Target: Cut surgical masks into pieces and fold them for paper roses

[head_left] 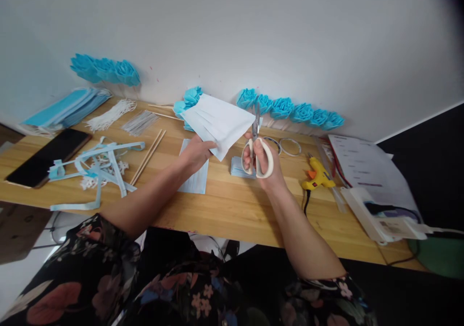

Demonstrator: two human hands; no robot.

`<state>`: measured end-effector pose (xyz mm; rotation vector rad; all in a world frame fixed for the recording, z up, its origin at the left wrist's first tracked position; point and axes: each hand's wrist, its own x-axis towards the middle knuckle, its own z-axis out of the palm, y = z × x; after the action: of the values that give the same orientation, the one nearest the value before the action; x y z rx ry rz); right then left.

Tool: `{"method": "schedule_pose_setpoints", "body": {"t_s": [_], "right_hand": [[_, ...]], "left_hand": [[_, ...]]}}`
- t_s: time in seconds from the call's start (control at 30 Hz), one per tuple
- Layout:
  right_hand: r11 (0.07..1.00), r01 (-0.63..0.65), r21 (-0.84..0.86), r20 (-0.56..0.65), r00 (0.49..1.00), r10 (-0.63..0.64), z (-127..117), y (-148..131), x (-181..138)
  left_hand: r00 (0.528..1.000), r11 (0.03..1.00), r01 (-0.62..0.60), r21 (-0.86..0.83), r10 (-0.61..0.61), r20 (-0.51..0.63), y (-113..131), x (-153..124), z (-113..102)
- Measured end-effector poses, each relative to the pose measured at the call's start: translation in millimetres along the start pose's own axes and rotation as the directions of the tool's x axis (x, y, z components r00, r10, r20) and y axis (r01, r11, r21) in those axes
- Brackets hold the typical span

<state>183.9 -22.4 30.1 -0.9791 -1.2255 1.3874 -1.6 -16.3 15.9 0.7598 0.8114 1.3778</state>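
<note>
My left hand (195,153) pinches the lower corner of a pale blue face mask sheet (217,122) and holds it up above the wooden table (224,210). Closed round the cream handles of a pair of scissors (256,147), my right hand (263,166) points the blades up at the sheet's right edge. Under the hands lie another flat mask piece (194,181) and a small stack of blue pieces (239,167).
Blue fabric roses (290,108) line the wall, with more at the back left (105,69). A mask stack (65,108), black phone (47,156), cut blue strips (97,166), wooden sticks (148,155), yellow glue gun (317,176), papers (366,166) and a white device (380,219) sit around.
</note>
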Motion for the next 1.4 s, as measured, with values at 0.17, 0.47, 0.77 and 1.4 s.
{"method": "schedule_pose_setpoints", "body": {"t_s": [0.17,0.47,0.77,1.4], "right_hand": [[1.0,-0.014,0.017,0.006,1.0,0.014,1,1,0],[0.999,-0.034,-0.008,0.045,0.998,0.035,9,3,-6],[0.997,-0.078,-0.005,0.077,0.994,0.078,12,5,-9],[0.994,-0.09,-0.053,0.208,0.973,0.1,9,9,-8]], "left_hand": [[1.0,0.999,-0.009,-0.035,0.009,-0.015,1,0,1],[0.998,0.996,-0.024,-0.089,0.029,0.06,6,-1,4],[0.999,0.998,-0.033,-0.061,0.031,-0.042,2,1,1],[0.999,0.996,-0.031,-0.087,0.033,0.023,-6,8,-7]]}}
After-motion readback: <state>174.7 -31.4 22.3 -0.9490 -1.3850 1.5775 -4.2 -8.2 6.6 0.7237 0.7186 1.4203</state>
